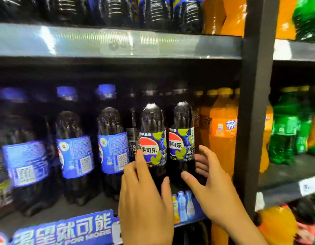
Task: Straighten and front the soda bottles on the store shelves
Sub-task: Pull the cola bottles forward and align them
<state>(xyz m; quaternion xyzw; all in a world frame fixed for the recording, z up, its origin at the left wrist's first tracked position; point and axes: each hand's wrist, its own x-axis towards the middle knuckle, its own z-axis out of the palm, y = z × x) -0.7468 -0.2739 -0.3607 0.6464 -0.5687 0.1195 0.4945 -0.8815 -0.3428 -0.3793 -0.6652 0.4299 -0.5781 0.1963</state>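
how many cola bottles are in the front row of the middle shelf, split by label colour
blue-label cola bottles: 3
dark-label cola bottles, with lime marks: 2
total: 5
Something at the far left edge is cut off and too blurred to count.

Headroom: I note a free dark band between the caps and the upper shelf (117,43). Blue-label bottles (112,149) stand apart, with narrow gaps between them. Left lime-label bottle (152,144) and right lime-label bottle (182,144) sit just beside each other, no passage. Right hand (211,186) fingers fill the slot against the orange bottles (222,142). Post (255,103) walls off the right side.
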